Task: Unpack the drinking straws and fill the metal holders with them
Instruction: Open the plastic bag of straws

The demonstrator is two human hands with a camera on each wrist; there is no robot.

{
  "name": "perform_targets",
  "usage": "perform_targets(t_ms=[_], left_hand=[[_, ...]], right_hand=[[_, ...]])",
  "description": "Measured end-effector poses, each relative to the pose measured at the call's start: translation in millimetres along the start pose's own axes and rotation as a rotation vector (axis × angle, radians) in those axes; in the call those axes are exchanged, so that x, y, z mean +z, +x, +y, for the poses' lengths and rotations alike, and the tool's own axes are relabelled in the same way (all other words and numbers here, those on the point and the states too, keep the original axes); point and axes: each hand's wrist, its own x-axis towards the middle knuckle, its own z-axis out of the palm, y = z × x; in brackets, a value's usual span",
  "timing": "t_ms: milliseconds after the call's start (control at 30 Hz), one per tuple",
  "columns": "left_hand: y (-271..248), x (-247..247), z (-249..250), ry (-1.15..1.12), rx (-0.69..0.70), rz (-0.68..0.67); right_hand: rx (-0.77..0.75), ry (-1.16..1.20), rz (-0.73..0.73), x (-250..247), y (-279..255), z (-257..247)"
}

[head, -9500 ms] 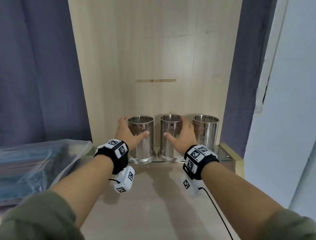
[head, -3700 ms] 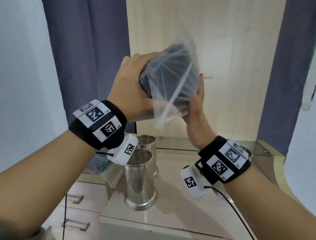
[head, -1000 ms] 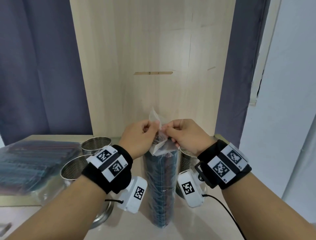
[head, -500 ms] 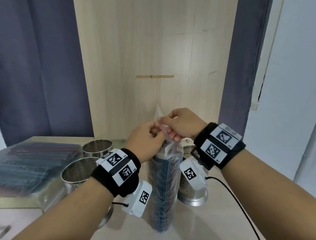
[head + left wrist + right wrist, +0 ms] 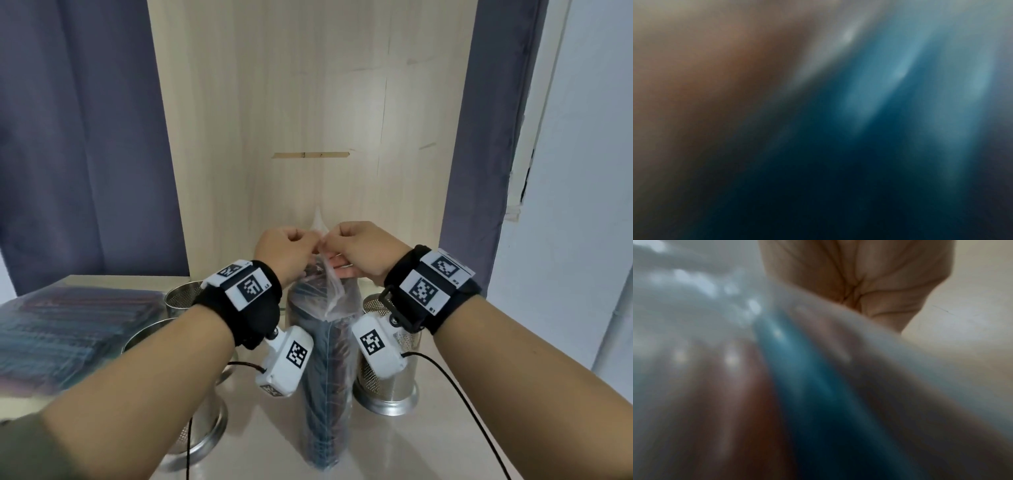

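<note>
A clear plastic bag of dark blue and red straws (image 5: pixel 327 370) stands upright on the tabletop in the head view. My left hand (image 5: pixel 291 248) and my right hand (image 5: pixel 356 246) pinch the bag's top flap from either side, knuckles nearly touching. Three perforated metal holders stand around it: one (image 5: pixel 394 373) right of the bag, one (image 5: pixel 180 298) behind my left wrist, one (image 5: pixel 202 428) under my left forearm. In the wrist views the straws (image 5: pixel 890 97) (image 5: pixel 807 378) show only as a blue blur, with my right palm (image 5: pixel 869 280) above them.
A second flat bag of straws (image 5: pixel 68 329) lies on the left part of the table. A wooden back panel (image 5: pixel 308 120) rises behind the holders, with dark curtains on both sides. A black cable (image 5: pixel 479 421) trails from my right wrist across the tabletop (image 5: pixel 428 455).
My hands have kept pinching the top of the upright bag. My right hand has come down level with the left, and both have drawn slightly apart at the flap.
</note>
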Motion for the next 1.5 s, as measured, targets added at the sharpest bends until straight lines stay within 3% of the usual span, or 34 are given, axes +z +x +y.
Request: perform_targets(t_ms=[233, 367, 500, 767, 1000, 1333, 1500], left_hand=[[-6, -4, -10, 0.059, 0.222, -0.013], [-7, -2, -7, 0.008, 0.148, -0.030], [-5, 0, -3, -0.089, 0.068, -0.011], [3, 4, -7, 0.096, 0.156, 0.081], [0, 9, -6, 0.035, 0.143, 0.098], [0, 13, -9, 0.109, 0.161, 0.101], [1, 13, -9, -0.054, 0.055, 0.086]], right_hand=[[-0.025, 0.081, 0.124, 5, 6, -1], [-0.109, 0.083, 0.244, 6, 12, 6], [-0.099, 0.098, 0.206, 6, 13, 10], [-0.171, 0.064, 0.179, 4, 13, 18], [-0.228, 0.079, 0.180, 1, 9, 24], [-0.145, 0.113, 0.136, 0, 10, 22], [-0.133, 0.210, 0.165, 0, 10, 22]])
